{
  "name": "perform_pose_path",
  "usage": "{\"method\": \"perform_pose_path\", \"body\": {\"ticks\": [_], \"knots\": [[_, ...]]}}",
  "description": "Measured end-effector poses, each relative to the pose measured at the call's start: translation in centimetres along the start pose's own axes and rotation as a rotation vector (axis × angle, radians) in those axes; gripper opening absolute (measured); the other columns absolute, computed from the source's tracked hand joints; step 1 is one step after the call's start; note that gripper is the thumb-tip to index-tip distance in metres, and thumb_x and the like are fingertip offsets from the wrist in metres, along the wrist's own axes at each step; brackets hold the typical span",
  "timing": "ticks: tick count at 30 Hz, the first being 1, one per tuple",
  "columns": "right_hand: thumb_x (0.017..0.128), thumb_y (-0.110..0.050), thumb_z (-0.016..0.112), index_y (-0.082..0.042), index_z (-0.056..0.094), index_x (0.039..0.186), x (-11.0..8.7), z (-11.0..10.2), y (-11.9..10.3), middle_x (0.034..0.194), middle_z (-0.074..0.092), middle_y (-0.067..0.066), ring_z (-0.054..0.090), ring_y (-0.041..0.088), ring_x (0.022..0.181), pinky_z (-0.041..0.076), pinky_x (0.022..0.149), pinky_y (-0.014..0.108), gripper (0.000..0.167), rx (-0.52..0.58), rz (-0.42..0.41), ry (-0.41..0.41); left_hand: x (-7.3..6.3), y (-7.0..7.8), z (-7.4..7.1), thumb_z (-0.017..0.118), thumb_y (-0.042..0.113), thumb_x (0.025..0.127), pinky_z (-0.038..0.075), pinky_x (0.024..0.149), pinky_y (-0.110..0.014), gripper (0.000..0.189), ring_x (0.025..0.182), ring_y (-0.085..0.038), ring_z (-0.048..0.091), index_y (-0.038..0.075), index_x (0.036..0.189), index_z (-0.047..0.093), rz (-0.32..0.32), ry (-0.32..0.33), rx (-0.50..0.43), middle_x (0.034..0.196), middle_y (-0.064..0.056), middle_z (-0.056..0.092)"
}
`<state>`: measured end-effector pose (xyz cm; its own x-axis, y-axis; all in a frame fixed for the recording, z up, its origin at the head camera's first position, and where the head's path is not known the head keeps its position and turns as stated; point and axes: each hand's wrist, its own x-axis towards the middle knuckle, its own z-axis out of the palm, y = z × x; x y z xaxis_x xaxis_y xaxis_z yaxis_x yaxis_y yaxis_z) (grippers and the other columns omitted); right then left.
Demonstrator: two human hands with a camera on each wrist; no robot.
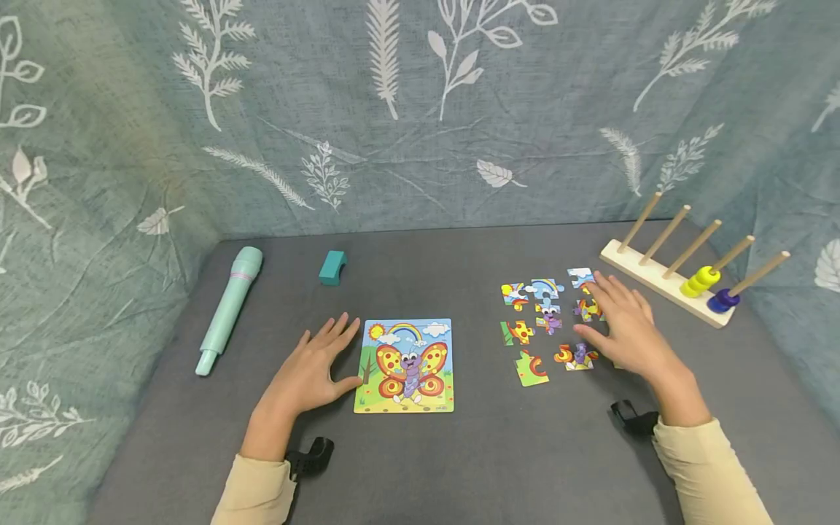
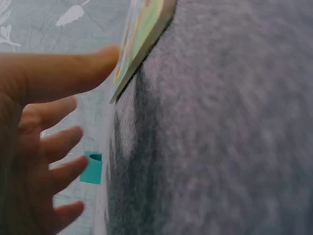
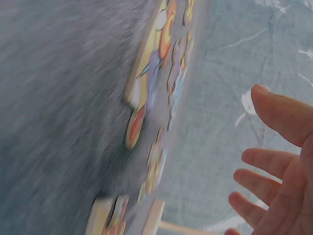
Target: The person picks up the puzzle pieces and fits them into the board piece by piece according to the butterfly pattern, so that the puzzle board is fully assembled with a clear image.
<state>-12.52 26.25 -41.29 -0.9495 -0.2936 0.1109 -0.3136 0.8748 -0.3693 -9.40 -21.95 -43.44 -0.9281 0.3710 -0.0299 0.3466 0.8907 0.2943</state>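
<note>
A square butterfly picture board (image 1: 408,368) lies flat in the middle of the table. My left hand (image 1: 308,372) is at its left side, fingers spread, thumb tip right at the edge. In the left wrist view, the thumb (image 2: 73,73) meets the side of the board (image 2: 139,49). To the right are several loose jigsaw pieces, among them a rainbow piece (image 1: 545,289) and a green-and-red corner piece (image 1: 531,369). My right hand (image 1: 626,335) is over the right column of pieces, fingers extended, partly hiding them. The right wrist view shows that hand (image 3: 279,166) holding nothing, beside the pieces (image 3: 146,83).
A wooden peg stand (image 1: 669,281) with yellow rings (image 1: 699,281) and dark blue rings (image 1: 723,300) stands at the back right. At the left lies a mint-green toy microphone (image 1: 230,310). A teal arch block (image 1: 332,267) sits behind my left hand. A leaf-patterned cloth (image 1: 420,168) hangs behind the table.
</note>
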Motion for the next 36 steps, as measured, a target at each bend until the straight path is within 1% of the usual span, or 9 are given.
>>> {"method": "perform_pose_path", "body": {"ticks": [3, 6, 11, 16, 18, 21, 27, 32, 36], "knots": [[0.089, -0.030, 0.065, 0.005, 0.035, 0.143, 1.3, 0.3, -0.4, 0.151, 0.028, 0.025, 0.022, 0.045, 0.139, 0.014, 0.110, 0.067, 0.071, 0.044, -0.034, -0.040, 0.1, -0.3, 0.4, 0.075, 0.039, 0.078, 0.017, 0.112, -0.068, 0.090, 0.142, -0.040, 0.024, 0.014, 0.151, 0.029, -0.003, -0.073, -0.101, 0.155, -0.016, 0.026], [0.090, -0.027, 0.065, 0.006, 0.036, 0.142, 2.7, 0.6, -0.9, 0.149, 0.032, 0.026, 0.025, 0.046, 0.137, 0.016, 0.111, 0.066, 0.068, 0.074, -0.068, -0.075, 0.1, -0.6, 0.8, 0.076, 0.035, 0.078, 0.013, 0.113, -0.068, 0.088, 0.143, -0.038, 0.022, 0.015, 0.150, 0.030, -0.003, -0.095, -0.164, 0.155, -0.015, 0.026], [0.090, -0.022, 0.065, 0.007, 0.039, 0.140, 5.0, 1.3, -1.3, 0.145, 0.038, 0.027, 0.033, 0.045, 0.134, 0.024, 0.110, 0.063, 0.064, 0.114, -0.117, -0.135, 0.0, -1.0, 1.4, 0.077, 0.035, 0.077, 0.009, 0.114, -0.067, 0.083, 0.143, -0.040, 0.021, 0.013, 0.147, 0.038, 0.019, -0.058, -0.229, 0.153, -0.016, 0.030], [0.089, -0.017, 0.066, 0.006, 0.044, 0.137, 7.3, 2.0, -1.9, 0.139, 0.045, 0.027, 0.039, 0.044, 0.131, 0.034, 0.108, 0.059, 0.058, 0.173, -0.115, -0.227, -0.1, -1.4, 2.3, 0.075, 0.040, 0.078, 0.005, 0.116, -0.063, 0.080, 0.144, -0.038, 0.019, 0.013, 0.146, 0.040, 0.038, -0.033, -0.267, 0.152, -0.015, 0.031], [0.089, -0.015, 0.066, 0.006, 0.046, 0.136, 8.1, 2.3, -2.2, 0.137, 0.047, 0.027, 0.041, 0.044, 0.129, 0.036, 0.107, 0.058, 0.055, 0.173, -0.112, -0.266, -0.1, -1.5, 2.5, 0.075, 0.041, 0.078, 0.005, 0.117, -0.062, 0.081, 0.144, -0.038, 0.019, 0.013, 0.145, 0.040, 0.045, -0.018, -0.283, 0.152, -0.014, 0.032], [0.087, -0.014, 0.067, 0.005, 0.050, 0.133, 9.2, 2.8, -2.5, 0.134, 0.051, 0.027, 0.044, 0.045, 0.126, 0.039, 0.105, 0.058, 0.052, 0.130, -0.122, -0.297, -0.1, -1.5, 2.6, 0.075, 0.041, 0.078, 0.005, 0.118, -0.060, 0.081, 0.144, -0.036, 0.020, 0.013, 0.145, 0.041, 0.055, 0.003, -0.306, 0.152, -0.013, 0.033], [0.084, -0.010, 0.070, 0.004, 0.057, 0.127, 10.5, 3.5, -2.7, 0.127, 0.055, 0.026, 0.050, 0.044, 0.119, 0.043, 0.100, 0.056, 0.047, 0.051, -0.150, -0.304, -0.1, -1.6, 2.7, 0.075, 0.039, 0.078, 0.011, 0.119, -0.055, 0.081, 0.143, -0.035, 0.023, 0.010, 0.145, 0.041, 0.074, 0.012, -0.324, 0.152, -0.014, 0.034], [0.080, -0.006, 0.073, 0.003, 0.065, 0.114, 10.7, 3.8, -2.9, 0.118, 0.058, 0.022, 0.054, 0.040, 0.112, 0.046, 0.096, 0.054, 0.036, 0.049, -0.169, -0.268, -0.1, -1.5, 2.4, 0.075, 0.036, 0.078, 0.015, 0.119, -0.052, 0.081, 0.142, -0.034, 0.027, 0.006, 0.144, 0.040, 0.091, 0.013, -0.332, 0.151, -0.013, 0.035], [0.079, -0.006, 0.074, 0.003, 0.065, 0.109, 10.7, 3.8, -3.0, 0.115, 0.059, 0.021, 0.055, 0.039, 0.109, 0.046, 0.096, 0.053, 0.032, 0.053, -0.160, -0.244, 0.1, -1.5, 2.5, 0.075, 0.036, 0.078, 0.018, 0.119, -0.051, 0.080, 0.141, -0.032, 0.029, 0.005, 0.144, 0.041, 0.104, 0.024, -0.325, 0.151, -0.012, 0.037]]}}
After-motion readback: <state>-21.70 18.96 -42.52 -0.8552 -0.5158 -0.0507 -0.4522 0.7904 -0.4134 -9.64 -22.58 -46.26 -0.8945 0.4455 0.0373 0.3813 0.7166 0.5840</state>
